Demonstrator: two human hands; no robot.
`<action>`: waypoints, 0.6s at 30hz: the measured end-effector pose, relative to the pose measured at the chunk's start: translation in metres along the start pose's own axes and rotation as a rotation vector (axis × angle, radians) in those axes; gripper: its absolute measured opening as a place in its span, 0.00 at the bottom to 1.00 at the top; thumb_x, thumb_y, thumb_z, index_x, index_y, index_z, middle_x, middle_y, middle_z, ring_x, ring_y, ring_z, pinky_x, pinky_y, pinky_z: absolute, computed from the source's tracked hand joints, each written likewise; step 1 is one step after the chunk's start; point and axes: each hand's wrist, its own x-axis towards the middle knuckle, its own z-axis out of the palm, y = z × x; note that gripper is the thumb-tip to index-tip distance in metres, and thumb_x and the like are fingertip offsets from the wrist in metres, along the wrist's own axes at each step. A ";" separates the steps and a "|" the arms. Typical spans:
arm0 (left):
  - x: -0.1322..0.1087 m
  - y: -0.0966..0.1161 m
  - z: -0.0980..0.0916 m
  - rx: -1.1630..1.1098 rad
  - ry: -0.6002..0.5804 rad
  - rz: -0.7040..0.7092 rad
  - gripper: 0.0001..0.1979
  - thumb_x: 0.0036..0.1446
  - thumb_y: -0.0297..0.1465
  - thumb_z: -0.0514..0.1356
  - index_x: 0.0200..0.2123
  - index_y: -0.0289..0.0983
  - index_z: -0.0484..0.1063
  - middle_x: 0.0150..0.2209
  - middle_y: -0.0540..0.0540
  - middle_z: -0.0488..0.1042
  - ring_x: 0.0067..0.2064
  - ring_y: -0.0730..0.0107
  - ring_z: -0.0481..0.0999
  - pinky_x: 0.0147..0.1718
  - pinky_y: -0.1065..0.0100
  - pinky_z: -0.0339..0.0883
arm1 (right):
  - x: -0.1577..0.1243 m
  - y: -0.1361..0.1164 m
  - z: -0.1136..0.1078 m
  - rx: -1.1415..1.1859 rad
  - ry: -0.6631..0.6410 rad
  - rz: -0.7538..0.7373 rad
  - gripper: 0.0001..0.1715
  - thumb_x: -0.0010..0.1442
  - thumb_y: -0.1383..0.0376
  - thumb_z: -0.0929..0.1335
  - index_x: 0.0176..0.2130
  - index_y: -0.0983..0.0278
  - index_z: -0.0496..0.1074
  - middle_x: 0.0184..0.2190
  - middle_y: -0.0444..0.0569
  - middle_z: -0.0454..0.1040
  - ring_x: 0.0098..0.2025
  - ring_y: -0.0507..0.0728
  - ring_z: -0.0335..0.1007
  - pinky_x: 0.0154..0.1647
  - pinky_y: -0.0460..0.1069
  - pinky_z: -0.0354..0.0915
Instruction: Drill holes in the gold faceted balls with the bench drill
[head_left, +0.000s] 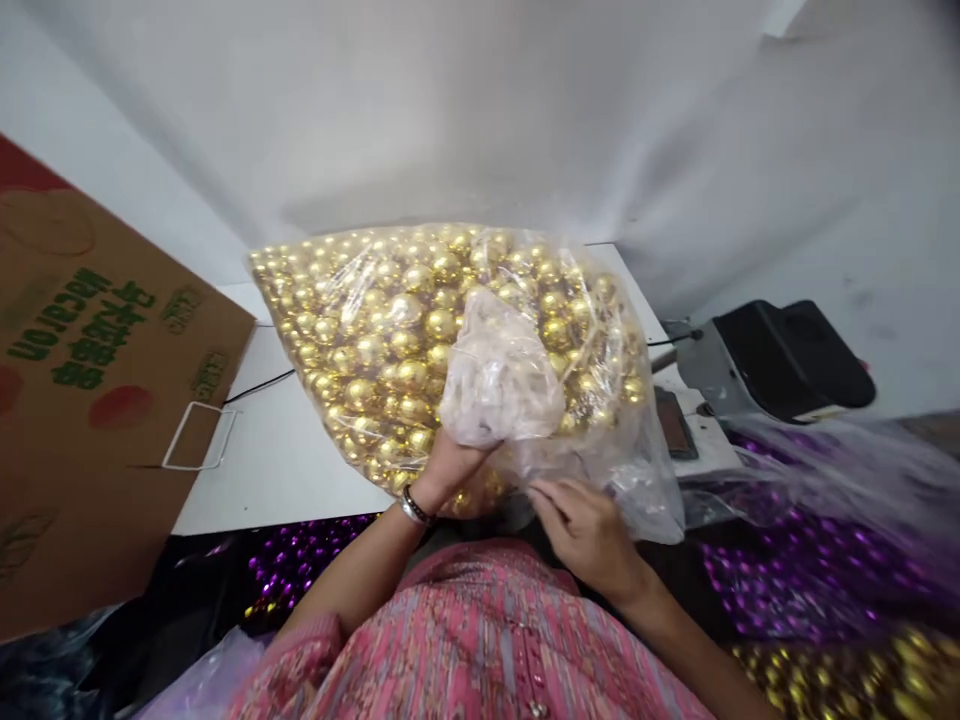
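A big clear plastic bag (405, 370) full of shiny gold balls lies on the white table (247, 480). Over its front right part is a smaller whitish plastic bag (499, 380) with pale contents. My left hand (454, 465), with a bracelet at the wrist, reaches beneath or into this whitish bag; its fingers are hidden. My right hand (585, 525) is closed in a pinch on the loose clear plastic at the big bag's front edge, just right of my left hand.
A Macaron cardboard box (112, 380) stands at left. A black and grey device (787, 360) sits at right. Bags of purple balls (802, 570) and gold balls (847, 680) lie lower right; more purple balls (300, 560) show below the table.
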 end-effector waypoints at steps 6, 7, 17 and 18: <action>0.013 0.001 0.003 0.189 -0.034 0.006 0.22 0.56 0.32 0.63 0.55 0.37 0.75 0.53 0.42 0.81 0.60 0.56 0.76 0.65 0.54 0.66 | 0.027 -0.016 0.077 0.280 -0.233 0.183 0.16 0.66 0.72 0.63 0.32 0.67 0.78 0.30 0.46 0.81 0.31 0.50 0.76 0.34 0.43 0.67; 0.014 -0.001 0.004 0.247 -0.034 0.023 0.21 0.56 0.31 0.61 0.54 0.37 0.76 0.51 0.42 0.82 0.59 0.56 0.77 0.65 0.53 0.65 | 0.028 -0.021 0.085 0.319 -0.253 0.199 0.18 0.67 0.71 0.62 0.31 0.67 0.77 0.28 0.45 0.81 0.29 0.49 0.74 0.32 0.42 0.66; 0.013 0.011 -0.013 0.695 -0.160 0.168 0.23 0.62 0.41 0.57 0.55 0.36 0.76 0.54 0.38 0.80 0.60 0.47 0.75 0.63 0.51 0.65 | 0.051 -0.047 0.126 0.266 -0.454 0.163 0.06 0.64 0.66 0.69 0.41 0.67 0.75 0.43 0.49 0.79 0.45 0.53 0.75 0.51 0.51 0.72; 0.013 0.014 -0.016 0.746 -0.164 0.153 0.23 0.61 0.41 0.59 0.54 0.35 0.76 0.54 0.37 0.79 0.60 0.45 0.75 0.62 0.51 0.66 | 0.056 -0.044 0.131 0.231 -0.475 0.173 0.08 0.65 0.64 0.69 0.42 0.68 0.75 0.43 0.50 0.78 0.45 0.53 0.75 0.51 0.53 0.73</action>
